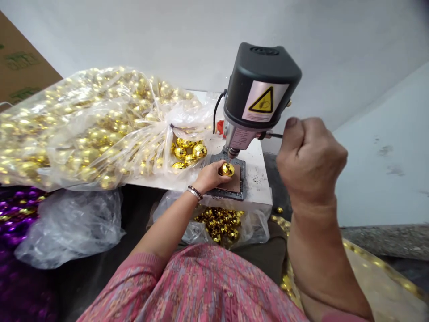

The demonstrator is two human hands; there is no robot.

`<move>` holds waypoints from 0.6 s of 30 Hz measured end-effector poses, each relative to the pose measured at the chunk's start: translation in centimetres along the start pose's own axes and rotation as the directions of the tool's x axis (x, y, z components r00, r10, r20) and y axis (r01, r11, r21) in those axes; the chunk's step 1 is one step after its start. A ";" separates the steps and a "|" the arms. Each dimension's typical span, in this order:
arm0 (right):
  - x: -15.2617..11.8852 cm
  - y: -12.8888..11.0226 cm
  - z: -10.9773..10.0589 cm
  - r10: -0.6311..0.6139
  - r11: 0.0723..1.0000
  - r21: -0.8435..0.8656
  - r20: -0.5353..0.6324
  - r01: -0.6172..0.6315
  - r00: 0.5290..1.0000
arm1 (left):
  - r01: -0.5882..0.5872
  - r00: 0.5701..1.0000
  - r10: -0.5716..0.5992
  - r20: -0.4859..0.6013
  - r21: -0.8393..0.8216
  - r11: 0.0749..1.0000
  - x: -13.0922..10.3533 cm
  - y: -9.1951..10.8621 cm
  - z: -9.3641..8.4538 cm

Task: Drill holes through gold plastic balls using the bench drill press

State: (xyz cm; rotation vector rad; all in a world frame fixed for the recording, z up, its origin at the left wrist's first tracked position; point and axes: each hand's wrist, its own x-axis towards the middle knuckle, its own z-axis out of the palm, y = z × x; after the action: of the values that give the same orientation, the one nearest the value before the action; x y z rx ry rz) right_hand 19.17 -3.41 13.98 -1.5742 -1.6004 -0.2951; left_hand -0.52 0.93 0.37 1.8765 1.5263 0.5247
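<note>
My left hand (212, 175) holds a shiny gold ball (228, 169) between thumb and fingers, on a brown pad (234, 182) over the dark metal base (243, 179) of a drill press (264, 85). The tip of the press is right at the top of the ball; whether it has entered the ball cannot be made out. Raised at the right of the press, my right hand (310, 158) is wrapped round the end of its lever (275, 135). More gold balls (189, 154) lie in an opening just left of my left hand.
A large clear bag of gold balls (97, 129) covers the table's left side. Below the table edge sits an open bag of gold balls (221, 223). Crumpled plastic (73, 228) and purple balls (16, 214) are at lower left. Dark crumbs dot the white table (259, 156).
</note>
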 end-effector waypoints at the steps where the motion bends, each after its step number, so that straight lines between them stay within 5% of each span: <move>1: -1.2 0.1 0.3 0.032 0.999 -0.035 -0.045 -0.034 0.998 | 0.002 1.000 -0.002 0.004 0.001 1.000 0.0 0.0 0.0; 5: -3.8 1.1 2.0 0.025 0.999 -0.020 -0.161 -0.029 0.987 | -0.003 1.000 0.003 -0.006 0.006 1.000 0.0 0.0 0.1; 12: -4.3 2.3 3.1 -0.064 0.988 0.132 -0.089 0.076 0.994 | -0.029 1.000 0.029 -0.007 -0.003 1.000 0.1 -0.5 0.5; 18: -5.4 3.1 4.7 -0.048 0.986 0.147 -0.181 0.076 0.982 | -0.008 1.000 0.008 0.006 -0.023 1.000 0.1 -0.6 0.5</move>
State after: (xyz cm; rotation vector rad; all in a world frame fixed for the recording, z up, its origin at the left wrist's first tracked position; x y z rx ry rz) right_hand 19.33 -3.46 6.16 -1.3451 -1.4994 -0.3284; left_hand -0.60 0.99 -0.40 1.8657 1.5033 0.5376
